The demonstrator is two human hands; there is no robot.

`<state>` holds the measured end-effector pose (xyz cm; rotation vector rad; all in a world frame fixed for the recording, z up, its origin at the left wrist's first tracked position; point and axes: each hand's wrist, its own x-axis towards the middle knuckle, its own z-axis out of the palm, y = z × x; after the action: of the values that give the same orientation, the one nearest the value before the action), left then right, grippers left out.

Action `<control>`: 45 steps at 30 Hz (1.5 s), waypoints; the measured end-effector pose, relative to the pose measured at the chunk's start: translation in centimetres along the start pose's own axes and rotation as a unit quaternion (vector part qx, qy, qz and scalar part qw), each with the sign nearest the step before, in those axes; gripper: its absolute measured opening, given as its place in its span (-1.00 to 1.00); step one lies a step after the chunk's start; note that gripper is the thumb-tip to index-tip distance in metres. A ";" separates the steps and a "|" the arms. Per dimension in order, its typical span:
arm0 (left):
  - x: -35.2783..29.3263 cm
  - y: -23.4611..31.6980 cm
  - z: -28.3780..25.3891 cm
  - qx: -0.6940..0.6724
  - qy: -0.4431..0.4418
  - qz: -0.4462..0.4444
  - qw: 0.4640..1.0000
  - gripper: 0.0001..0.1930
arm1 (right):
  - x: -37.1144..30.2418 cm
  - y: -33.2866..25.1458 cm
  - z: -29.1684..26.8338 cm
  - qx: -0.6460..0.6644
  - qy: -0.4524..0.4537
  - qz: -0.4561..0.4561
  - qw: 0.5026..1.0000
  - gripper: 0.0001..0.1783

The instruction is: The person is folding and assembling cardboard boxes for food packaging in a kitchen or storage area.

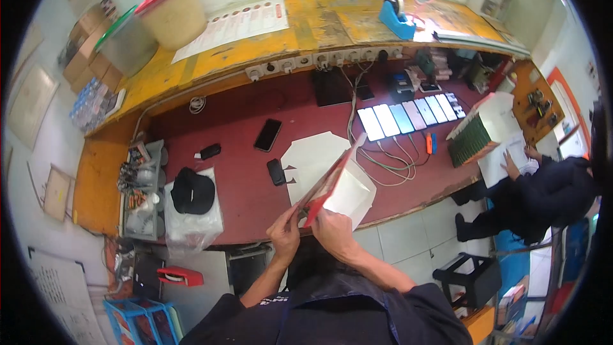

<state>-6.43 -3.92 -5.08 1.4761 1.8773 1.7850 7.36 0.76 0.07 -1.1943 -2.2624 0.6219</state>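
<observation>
We see the card [332,181], red along its lower part, tilted up on edge between the person's two hands, over the near side of the counter [246,182]. The left hand [284,233] has its grip pinching the card's near left edge; the right hand [335,233] has its grip closed on the red lower part, though we cannot make out every finger. Holding it from both sides probably steadies something tall and thin that would flop if held by one corner.

Behind and beneath the card we see a pale sheet [310,153] lying flat, perhaps set in the middle because that spot is easiest for both hands to reach. A phone [267,135] lies to the left of the sheet, apart from it.

Farther right, a row of lit screens [408,117] stands side by side, with cables [405,176] looping in front of it. We take the sockets [304,61] along the shelf [313,19] edge as a likely reason for gathering electrical things here.

At the left, a cap [193,190] rests on a plastic-wrapped pack [214,220], out of the hands' way. The tape dispenser [397,20] sits up on the shelf, which we guess spares room below. On the right, a co-worker [543,185] bends over papers [501,160], well apart from the card.
</observation>
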 end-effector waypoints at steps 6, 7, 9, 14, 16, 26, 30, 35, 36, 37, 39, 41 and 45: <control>-0.2 1.6 -0.2 0.011 0.000 -0.029 1.000 -0.81 | -0.4 -0.4 0.5 -0.002 0.057 0.015 0.998 -0.86; -0.3 1.6 0.0 0.011 0.001 -0.031 0.999 -0.81 | -0.4 -0.6 0.5 -0.028 0.035 0.019 0.999 -0.87; -0.5 1.6 0.4 -0.018 0.004 -0.037 0.999 -0.81 | -0.4 -0.1 1.4 -0.049 -0.017 0.017 0.999 -0.85; -1.8 -0.2 0.7 -0.020 0.011 -0.026 0.999 -0.78 | -0.2 0.0 1.5 -0.082 -0.055 0.005 0.995 -0.85; -1.3 0.3 1.0 -0.039 0.004 -0.059 0.998 -0.76 | 0.7 0.4 2.1 -0.095 -0.100 -0.017 0.990 -0.81; -1.6 -0.6 1.3 -0.064 0.034 -0.095 0.993 -0.62 | 3.7 4.7 -3.4 -0.009 0.236 -0.046 0.971 -0.78; -2.4 -0.2 1.2 -0.118 0.014 -0.057 0.991 -0.48 | 6.3 6.8 -5.0 -0.085 0.292 -0.017 0.953 -0.80; -2.7 -2.0 2.0 -0.144 0.052 -0.121 0.981 -0.44 | 8.0 9.1 -3.7 -0.032 0.220 0.024 0.975 -0.82; -2.3 -1.6 2.0 -0.137 0.069 -0.154 0.976 -0.41 | 8.0 9.4 -3.6 -0.032 0.218 0.025 0.975 -0.82; -2.1 -1.0 2.0 -0.136 0.069 -0.156 0.976 -0.41 | 7.9 9.8 -3.5 -0.055 0.198 0.023 0.978 -0.83; -1.8 0.1 2.1 -0.158 0.062 -0.231 0.958 -0.39 | 7.9 10.0 -3.6 -0.079 0.174 0.019 0.981 -0.83; -2.7 -1.0 2.9 -0.093 0.115 -0.226 0.963 -0.42 | 8.2 9.8 -3.8 -0.095 0.172 0.031 0.980 -0.86; -2.9 0.4 2.7 -0.264 0.143 -0.395 0.868 -0.57 | 8.6 11.1 -4.3 -0.007 0.145 0.050 0.988 -0.84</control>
<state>-2.93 -4.23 -6.91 0.1918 1.5416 1.8765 12.64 14.36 -1.46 -1.3180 -1.9764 0.4360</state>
